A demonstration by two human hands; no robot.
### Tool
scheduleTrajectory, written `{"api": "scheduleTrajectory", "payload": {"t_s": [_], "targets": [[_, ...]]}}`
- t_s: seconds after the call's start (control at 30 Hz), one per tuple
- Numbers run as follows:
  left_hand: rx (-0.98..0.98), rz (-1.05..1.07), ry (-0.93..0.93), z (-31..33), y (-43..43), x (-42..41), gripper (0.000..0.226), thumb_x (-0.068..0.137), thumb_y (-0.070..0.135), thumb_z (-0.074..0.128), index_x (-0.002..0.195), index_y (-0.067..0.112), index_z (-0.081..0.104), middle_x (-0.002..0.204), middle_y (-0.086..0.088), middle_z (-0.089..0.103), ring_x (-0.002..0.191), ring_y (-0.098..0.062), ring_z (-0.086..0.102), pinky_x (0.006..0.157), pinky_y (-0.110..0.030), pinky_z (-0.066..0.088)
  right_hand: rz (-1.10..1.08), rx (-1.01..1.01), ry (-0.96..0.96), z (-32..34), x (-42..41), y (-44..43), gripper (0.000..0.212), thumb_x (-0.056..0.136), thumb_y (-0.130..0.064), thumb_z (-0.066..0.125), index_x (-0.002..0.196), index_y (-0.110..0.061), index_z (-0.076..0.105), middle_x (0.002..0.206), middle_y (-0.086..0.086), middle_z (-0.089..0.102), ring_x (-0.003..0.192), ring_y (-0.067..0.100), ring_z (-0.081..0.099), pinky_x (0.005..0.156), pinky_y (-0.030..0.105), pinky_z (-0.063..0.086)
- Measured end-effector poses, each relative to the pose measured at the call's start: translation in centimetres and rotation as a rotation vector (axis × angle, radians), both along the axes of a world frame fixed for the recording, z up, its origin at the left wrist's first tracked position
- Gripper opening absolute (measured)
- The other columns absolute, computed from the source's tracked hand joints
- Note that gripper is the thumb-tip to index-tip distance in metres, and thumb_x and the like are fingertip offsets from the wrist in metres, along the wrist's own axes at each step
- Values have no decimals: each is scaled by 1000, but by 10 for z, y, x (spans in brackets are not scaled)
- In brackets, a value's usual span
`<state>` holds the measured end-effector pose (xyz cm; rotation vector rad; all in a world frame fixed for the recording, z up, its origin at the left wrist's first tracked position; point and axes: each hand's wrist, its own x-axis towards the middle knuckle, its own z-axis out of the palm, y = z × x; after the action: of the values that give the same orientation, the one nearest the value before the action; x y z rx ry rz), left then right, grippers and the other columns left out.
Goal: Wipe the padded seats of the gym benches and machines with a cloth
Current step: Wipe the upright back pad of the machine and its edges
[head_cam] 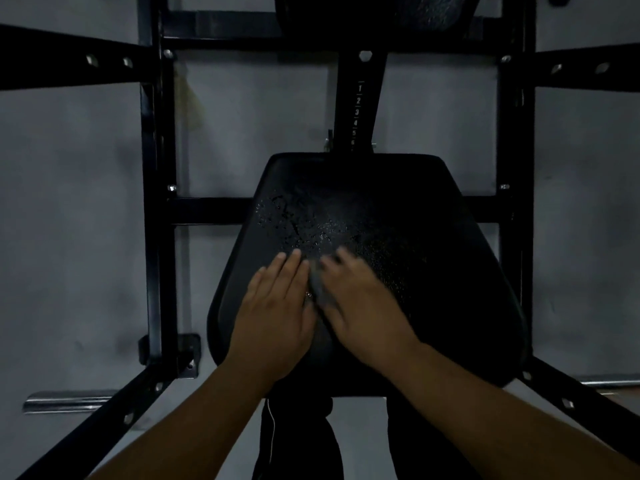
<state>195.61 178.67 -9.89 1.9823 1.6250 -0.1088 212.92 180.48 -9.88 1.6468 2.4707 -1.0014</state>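
Seat: a black padded seat (pixel 398 209) is seen from above, wide at 6 o'clock and narrowing toward 12 o'clock, where a numbered adjustment post (pixel 358 109) joins it.
Seat surface: it is judged firm but cushioned and slick where wet; fine droplets (pixel 301 220) are scattered from the centre out to 10 o'clock.
Cloth: a small grey cloth (pixel 318 289) lies bunched on the seat, at about 7 o'clock from the seat's centre.
Cloth handling: it is judged soft, light and limp, likely to fold under a push. It is best held down by a flat palm over its middle, not pinched at an edge.
Left hand: the left hand (pixel 277 313) is laid flat with straight fingers, nothing clenched, its inner edge touching the cloth at its 3 o'clock side.
Right hand: the right hand (pixel 363 306) is spread over the cloth's 3 o'clock side. It is blurred, so whether the thumb pinches the cloth cannot be told.
Cloth against grip: only a strip between the two hands is exposed; the rest is hidden beneath the right hand.
Surroundings: a black steel frame (pixel 156 202) stands around the seat on a grey floor (pixel 69 202).
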Motion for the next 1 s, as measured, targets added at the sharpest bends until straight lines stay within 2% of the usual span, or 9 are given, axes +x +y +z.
{"api": "scheduleTrajectory", "payload": {"t_s": [0.1, 0.17, 0.23, 0.3, 0.4, 0.53, 0.67, 0.83, 1.0], "targets": [[-1, 23, 2, -2, 9, -13, 61, 94, 32, 31, 147, 5, 45, 157, -10, 37, 146, -28, 33, 119, -47, 25, 233, -56, 101, 21, 35, -41, 52, 95, -33, 45, 144, -17, 46, 153, 2, 43, 146, 25, 33, 120, 41, 29], [-1, -2, 1, -3, 11, -16, 62, 93, 33, 31, 148, 6, 44, 158, -9, 36, 146, -27, 31, 120, -46, 25, 244, 68, 51, 14, 59, -29, 47, 88, -35, 53, 133, -20, 56, 151, 9, 44, 140, 29, 41, 117, 45, 32], [-2, -1, 4, -2, 11, -15, 62, 92, 33, 31, 148, 7, 43, 158, -9, 36, 147, -26, 31, 120, -46, 25, 103, 170, -59, -1, 61, 10, 37, 87, -35, 60, 120, -20, 65, 135, 13, 52, 119, 31, 50, 102, 47, 44], [4, 3, -3, -2, 11, -14, 62, 92, 32, 32, 147, 6, 44, 157, -10, 37, 146, -27, 32, 119, -47, 26, -86, 191, -168, -17, 41, 57, 35, 90, -34, 60, 122, -19, 64, 112, 11, 51, 98, 28, 49, 79, 40, 51], [-3, 8, 1, -2, 15, -15, 64, 91, 33, 32, 148, 7, 44, 157, -10, 37, 146, -28, 32, 119, -48, 27, -266, 82, -154, -25, -9, 75, 40, 94, -25, 59, 132, -19, 51, 107, 10, 50, 96, 26, 50, 70, 29, 40], [-43, 55, 23, -9, 35, -26, 68, 92, 40, 23, 152, 11, 37, 161, -9, 30, 148, -27, 26, 121, -44, 19, 61, -17, 88, 8, -17, 25, 30, 89, -24, 60, 119, -27, 55, 95, 3, 45, 86, 22, 47, 60, 32, 44], [-41, 13, 58, -16, 43, -36, 65, 93, 39, 25, 150, 10, 40, 159, -9, 34, 146, -27, 31, 118, -43, 23, 280, 53, 116, -5, 24, 54, 26, 88, -30, 59, 114, -31, 59, 99, 6, 52, 87, 24, 51, 69, 36, 52], [-38, 33, 30, -19, 40, -35, 62, 95, 36, 29, 149, 9, 41, 159, -9, 34, 147, -26, 31, 120, -46, 25, -411, 110, -70, -42, -25, 107, 15, 91, -18, 60, 102, -16, 71, 101, 10, 51, 93, 28, 51, 76, 31, 46], [-93, 4, 15, -15, 36, -48, 68, 97, 46, 27, 155, 12, 31, 164, -6, 22, 151, -22, 18, 122, -45, 19, 57, -59, 179, 9, -46, 35, 26, 92, -33, 47, 106, -21, 65, 95, 3, 50, 84, 20, 52, 66, 34, 50]]}}
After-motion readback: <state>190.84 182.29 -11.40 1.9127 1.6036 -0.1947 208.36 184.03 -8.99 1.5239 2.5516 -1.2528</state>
